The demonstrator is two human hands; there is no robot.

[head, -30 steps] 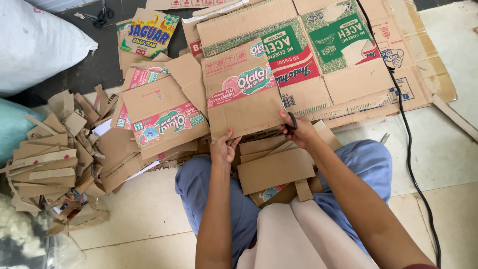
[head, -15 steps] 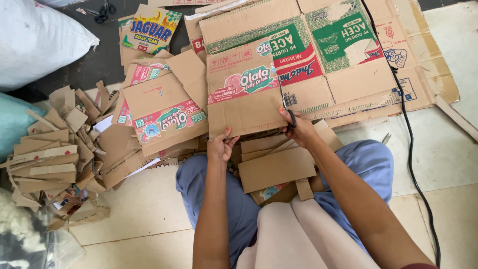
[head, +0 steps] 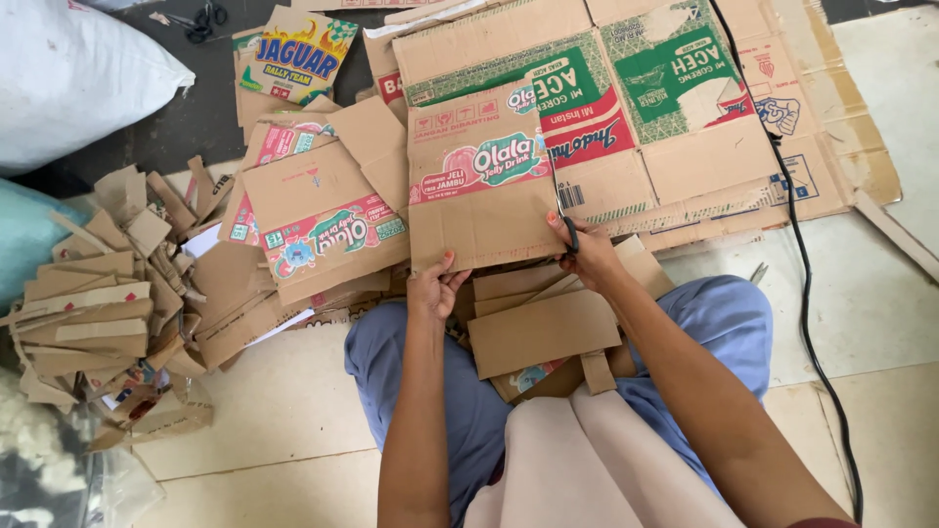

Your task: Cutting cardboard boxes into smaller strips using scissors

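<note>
Head view looks down on a printed cardboard sheet (head: 479, 191), pinched at its lower edge by the left hand (head: 435, 286). Beside it, the right hand (head: 584, 252) closes around scissors (head: 565, 220) cutting that sheet. Cardboard strips (head: 543, 328) lie on the lap below both hands.

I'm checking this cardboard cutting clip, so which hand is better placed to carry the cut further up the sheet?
Probably the right hand: it already grips the scissors, blades up along the cardboard sheet's right side. The left hand only steadies the sheet's bottom edge.
</note>
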